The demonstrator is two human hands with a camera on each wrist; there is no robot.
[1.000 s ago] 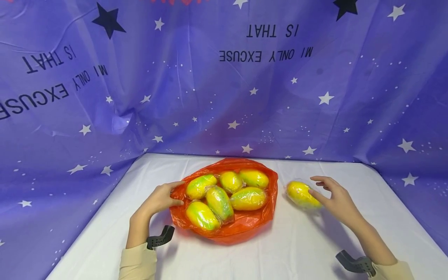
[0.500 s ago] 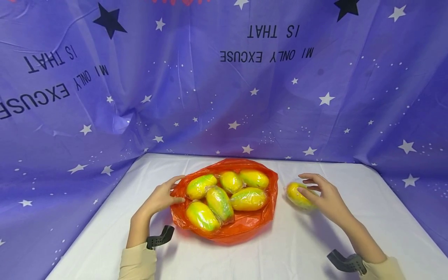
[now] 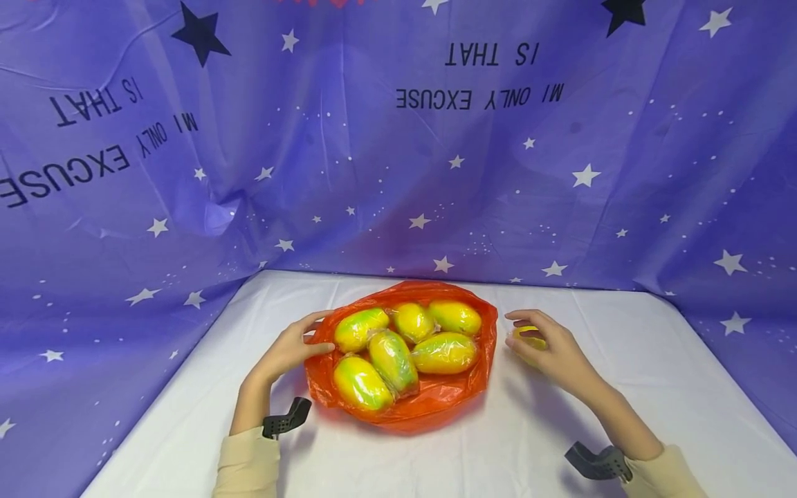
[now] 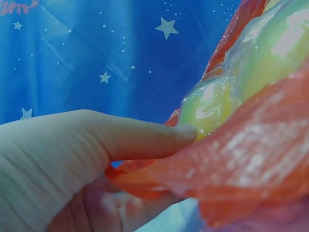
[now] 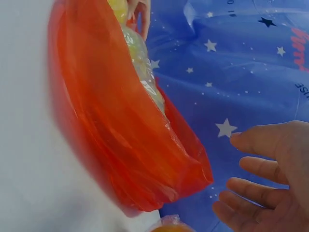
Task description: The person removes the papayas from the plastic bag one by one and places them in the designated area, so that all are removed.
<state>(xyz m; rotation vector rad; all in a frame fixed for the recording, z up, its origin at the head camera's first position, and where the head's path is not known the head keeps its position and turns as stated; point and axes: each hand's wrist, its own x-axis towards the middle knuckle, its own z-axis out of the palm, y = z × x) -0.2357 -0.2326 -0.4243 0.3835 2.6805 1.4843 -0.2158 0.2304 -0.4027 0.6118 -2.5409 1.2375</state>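
A red plastic bag (image 3: 429, 408) lies spread on the white table, with several wrapped yellow-green mangoes (image 3: 391, 360) in its mouth. At the bag's left edge my left hand (image 3: 289, 353) pinches the rim, the thumb on the inner side and fingers outside, as the left wrist view shows. To the right of the bag sits a single wrapped mango (image 3: 529, 337), partly hidden behind my right hand (image 3: 560, 353). In the right wrist view that hand's fingers are spread and loosely bent with nothing between them, and the lone mango (image 5: 173, 228) shows only at the bottom edge.
White cloth (image 3: 654, 387) covers the table. A purple curtain (image 3: 373, 152) with stars and printed words hangs behind it and at both sides. Each wrist carries a dark camera mount, one on the left (image 3: 288, 417) and one on the right (image 3: 598, 462).
My right hand has moved left across the lone mango, covering more of it, its fingertips now closer to the bag. My left hand has kept its place at the bag's rim.
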